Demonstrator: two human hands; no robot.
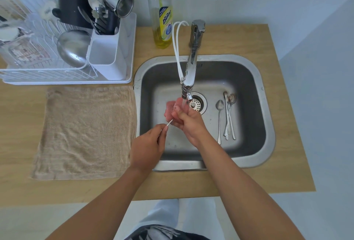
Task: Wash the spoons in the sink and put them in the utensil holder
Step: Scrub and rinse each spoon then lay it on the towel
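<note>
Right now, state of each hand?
Left hand: closed, pinching the handle end of a spoon.
Right hand: closed around a pink sponge under the tap, wrapped over the spoon's bowl end.

Wood counter (283,105), inset steel sink (268,124), beige towel (86,132), white dish rack (76,78), soap btl (162,19)

Dish-soap bottle (162,19): blue Thai brand lettering on label, small print unreadable.
</note>
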